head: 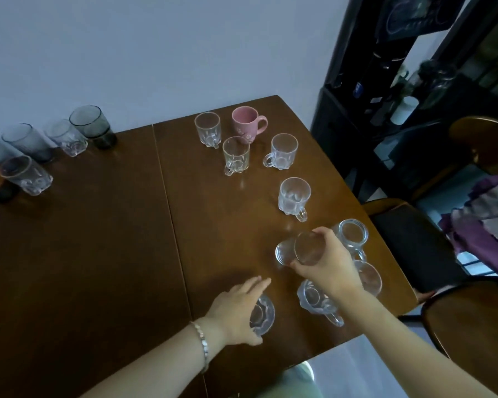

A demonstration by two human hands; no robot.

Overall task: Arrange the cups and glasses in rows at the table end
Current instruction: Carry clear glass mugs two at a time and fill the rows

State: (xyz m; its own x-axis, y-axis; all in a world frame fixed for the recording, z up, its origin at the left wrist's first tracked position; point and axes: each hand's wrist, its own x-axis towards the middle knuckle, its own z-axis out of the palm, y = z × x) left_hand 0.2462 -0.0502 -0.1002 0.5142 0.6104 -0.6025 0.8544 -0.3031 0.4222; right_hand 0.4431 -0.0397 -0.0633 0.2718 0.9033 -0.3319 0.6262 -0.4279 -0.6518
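My right hand (327,262) is wrapped around a tumbler (299,249), fingers closed on its sides, and it looks lifted and tipped over the table (98,254) — base toward the camera. My left hand (237,307) rests over a small glass (262,314) near the front edge, thumb and palm against it, fingers stretched forward rather than curled; whether that counts as a real grip I cannot tell. Just beside the right wrist stand a handled mug (318,301) and two more glasses by the table's right edge, crowded close. That is my worry — swinging the tumbler out could clip them and send one off the side. The far rows sit well apart: the pink mug (246,123) group ahead, grey glasses (91,124) at left. A slippery tilted grip could also drop the tumbler.
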